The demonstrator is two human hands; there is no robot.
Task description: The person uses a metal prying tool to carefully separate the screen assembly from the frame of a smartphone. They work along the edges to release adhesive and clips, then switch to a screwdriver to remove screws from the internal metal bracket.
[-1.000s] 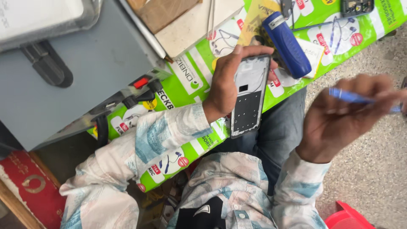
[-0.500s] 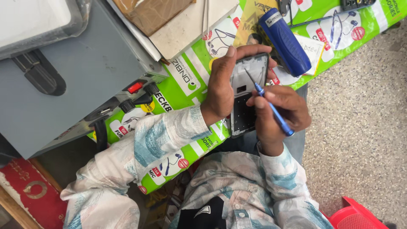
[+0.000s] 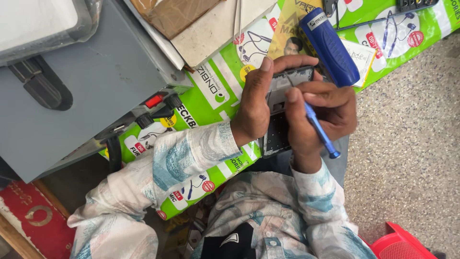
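Item 1, nearest: my patterned shirt sleeves (image 3: pixel 191 153) and a red stool (image 3: pixel 400 242) at the lower right corner.

Item 2: my right hand (image 3: pixel 321 112), closed around a blue screwdriver (image 3: pixel 320 128), handle end toward me, tip hidden at the opened phone (image 3: pixel 282 108).

Item 3: my left hand (image 3: pixel 256 103), wrapped around the phone's left edge, thumb curled over the top; the phone sits between both hands, just above the edge of the green printed table cover (image 3: pixel 215 86).

Handling note: I judge the driver should stand square to the screw, pressed lightly and turned slowly, with the left grip steady so the tip cannot skate across the board.

Item 4: blue case (image 3: pixel 329 45) lying just beyond my right knuckles.

Item 5, farthest: grey machine (image 3: pixel 81 91) with red and black knobs, at left.
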